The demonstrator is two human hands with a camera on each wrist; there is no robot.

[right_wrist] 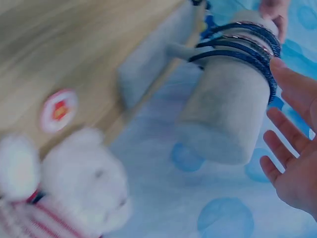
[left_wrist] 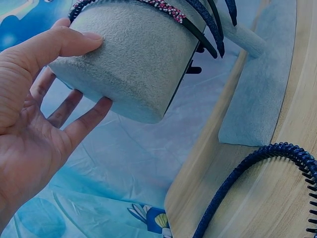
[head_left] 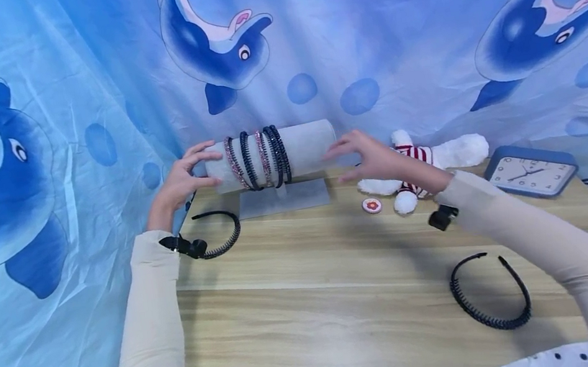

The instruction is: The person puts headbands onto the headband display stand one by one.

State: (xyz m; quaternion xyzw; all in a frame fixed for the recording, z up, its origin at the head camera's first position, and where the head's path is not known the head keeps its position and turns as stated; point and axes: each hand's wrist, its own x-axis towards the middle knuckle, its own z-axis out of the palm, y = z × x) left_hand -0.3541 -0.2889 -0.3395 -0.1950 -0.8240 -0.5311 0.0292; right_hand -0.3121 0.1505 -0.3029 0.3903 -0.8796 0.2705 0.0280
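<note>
A grey, fabric-covered headband stand [head_left: 311, 143] has a horizontal cylinder on a short post and flat base. Several headbands circle its left and middle part, including a pink-glitter headband [head_left: 264, 159] and dark toothed ones beside it. My left hand [head_left: 188, 172] holds the cylinder's left end, thumb on one side and fingertips at the end's edge, as the left wrist view shows [left_wrist: 49, 99]. Off the cylinder's right end is my right hand [head_left: 372, 157], its fingers spread with nothing between them. In the right wrist view this hand [right_wrist: 297, 144] appears beside the cylinder.
One dark headband [head_left: 226, 243] lies by my left wrist, another [head_left: 494, 321] below my right forearm. Behind that forearm are a white plush toy [head_left: 459, 153] in red stripes and a blue clock [head_left: 532, 171]. A round flower badge [head_left: 372, 205] lies near the toy.
</note>
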